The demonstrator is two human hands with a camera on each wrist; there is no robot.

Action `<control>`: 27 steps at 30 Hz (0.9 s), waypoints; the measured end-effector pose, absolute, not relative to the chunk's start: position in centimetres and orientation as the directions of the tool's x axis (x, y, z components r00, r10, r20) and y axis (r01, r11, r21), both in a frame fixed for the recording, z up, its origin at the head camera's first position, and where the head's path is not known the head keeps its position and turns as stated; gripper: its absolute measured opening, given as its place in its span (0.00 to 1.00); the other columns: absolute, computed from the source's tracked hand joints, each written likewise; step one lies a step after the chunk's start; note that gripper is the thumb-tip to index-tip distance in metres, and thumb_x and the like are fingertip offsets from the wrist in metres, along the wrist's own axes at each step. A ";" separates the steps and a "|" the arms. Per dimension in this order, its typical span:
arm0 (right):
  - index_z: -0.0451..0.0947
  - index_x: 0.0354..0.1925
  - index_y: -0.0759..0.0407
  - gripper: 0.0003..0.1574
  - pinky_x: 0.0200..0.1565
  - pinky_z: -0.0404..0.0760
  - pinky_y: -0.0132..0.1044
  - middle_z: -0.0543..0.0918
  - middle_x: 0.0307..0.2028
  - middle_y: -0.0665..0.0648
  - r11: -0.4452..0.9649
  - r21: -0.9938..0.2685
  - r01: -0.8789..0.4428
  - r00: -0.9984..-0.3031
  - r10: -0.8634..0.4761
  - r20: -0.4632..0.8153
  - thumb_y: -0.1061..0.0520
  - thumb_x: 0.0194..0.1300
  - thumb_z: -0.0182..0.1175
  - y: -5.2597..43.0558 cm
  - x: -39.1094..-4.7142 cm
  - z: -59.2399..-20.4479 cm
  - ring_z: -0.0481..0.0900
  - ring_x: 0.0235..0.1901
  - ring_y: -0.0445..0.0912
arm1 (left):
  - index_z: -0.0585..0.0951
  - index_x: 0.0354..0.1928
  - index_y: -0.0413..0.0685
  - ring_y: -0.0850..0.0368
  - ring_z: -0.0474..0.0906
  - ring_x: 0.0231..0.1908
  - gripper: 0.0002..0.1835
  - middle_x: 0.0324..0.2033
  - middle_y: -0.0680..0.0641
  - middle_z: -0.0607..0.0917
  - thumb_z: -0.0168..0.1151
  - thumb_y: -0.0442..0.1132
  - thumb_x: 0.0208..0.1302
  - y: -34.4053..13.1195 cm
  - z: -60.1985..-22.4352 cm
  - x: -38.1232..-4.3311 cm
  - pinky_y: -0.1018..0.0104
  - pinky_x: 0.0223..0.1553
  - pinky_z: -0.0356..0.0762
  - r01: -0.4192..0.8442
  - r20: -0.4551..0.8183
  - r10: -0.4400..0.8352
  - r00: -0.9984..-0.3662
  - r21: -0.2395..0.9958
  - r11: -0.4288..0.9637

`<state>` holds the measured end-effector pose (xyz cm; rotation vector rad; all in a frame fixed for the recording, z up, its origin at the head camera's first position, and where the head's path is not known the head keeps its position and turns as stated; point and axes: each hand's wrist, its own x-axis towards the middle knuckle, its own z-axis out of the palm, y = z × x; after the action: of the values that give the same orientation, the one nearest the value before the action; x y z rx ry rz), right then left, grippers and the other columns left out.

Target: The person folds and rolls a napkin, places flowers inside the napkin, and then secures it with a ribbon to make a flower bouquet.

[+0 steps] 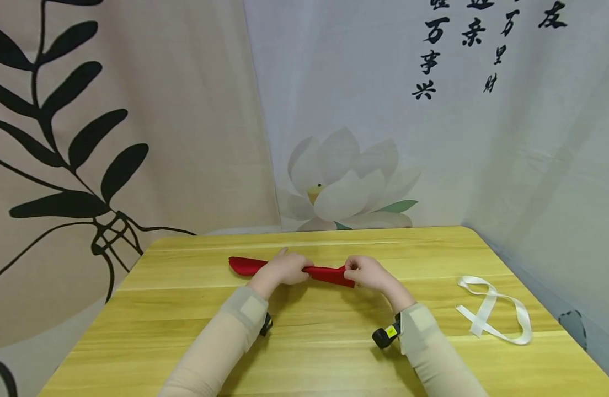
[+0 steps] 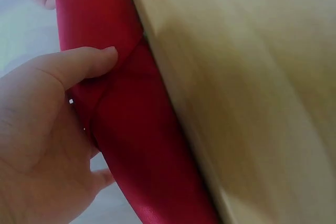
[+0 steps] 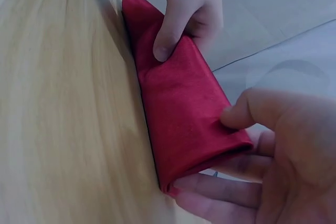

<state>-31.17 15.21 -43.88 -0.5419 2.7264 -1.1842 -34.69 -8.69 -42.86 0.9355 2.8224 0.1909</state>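
Observation:
A long folded red satin cloth (image 1: 329,274) lies crosswise on its edge along the far half of the table, its rounded left end flatter. My left hand (image 1: 286,268) grips it near the middle, with the thumb over the near face in the left wrist view, where the cloth (image 2: 142,114) shows a slanting fold line. At its right end my right hand (image 1: 368,272) pinches the upper corner. The right wrist view shows the thumb of that hand (image 3: 304,140) on the near face, the fingers behind, and the layered open end of the cloth (image 3: 184,108).
A white ribbon (image 1: 488,300) lies in a loose crossed loop to the right on the wooden table (image 1: 324,353). Behind the table's far edge hangs a printed curtain (image 1: 210,138). A small black camera (image 1: 386,335) is strapped at the right wrist.

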 end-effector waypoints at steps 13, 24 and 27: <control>0.73 0.38 0.62 0.05 0.25 0.75 0.36 0.77 0.31 0.56 0.593 -0.781 -0.197 -0.971 -0.226 0.074 0.60 0.67 0.58 15.8 -31.7 -44.6 0.77 0.24 0.50 | 0.82 0.33 0.52 0.58 0.70 0.29 0.04 0.25 0.56 0.77 0.65 0.42 0.62 -8.2 -42.1 -36.5 0.63 0.38 0.70 0.540 -0.167 0.598 -0.784 0.294 0.789; 0.80 0.42 0.64 0.12 0.38 0.76 0.40 0.80 0.33 0.55 0.620 -0.761 -0.194 -0.981 -0.144 0.132 0.61 0.59 0.66 16.3 -32.7 -45.8 0.75 0.33 0.48 | 0.82 0.53 0.48 0.55 0.75 0.45 0.19 0.43 0.53 0.82 0.66 0.46 0.62 -7.8 -42.3 -37.6 0.58 0.51 0.71 0.504 -0.189 0.560 -0.807 0.274 0.819; 0.81 0.42 0.64 0.12 0.40 0.76 0.42 0.81 0.34 0.55 0.648 -0.739 -0.183 -0.983 -0.119 0.139 0.60 0.59 0.66 16.6 -33.0 -46.4 0.76 0.34 0.48 | 0.79 0.59 0.51 0.53 0.74 0.55 0.24 0.53 0.51 0.81 0.66 0.49 0.62 -7.6 -42.5 -37.8 0.53 0.59 0.66 0.495 -0.171 0.541 -0.824 0.247 0.833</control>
<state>-33.02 16.64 -46.35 -0.2688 2.9219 -1.3240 -37.76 -7.57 -42.49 0.7978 2.7802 0.2810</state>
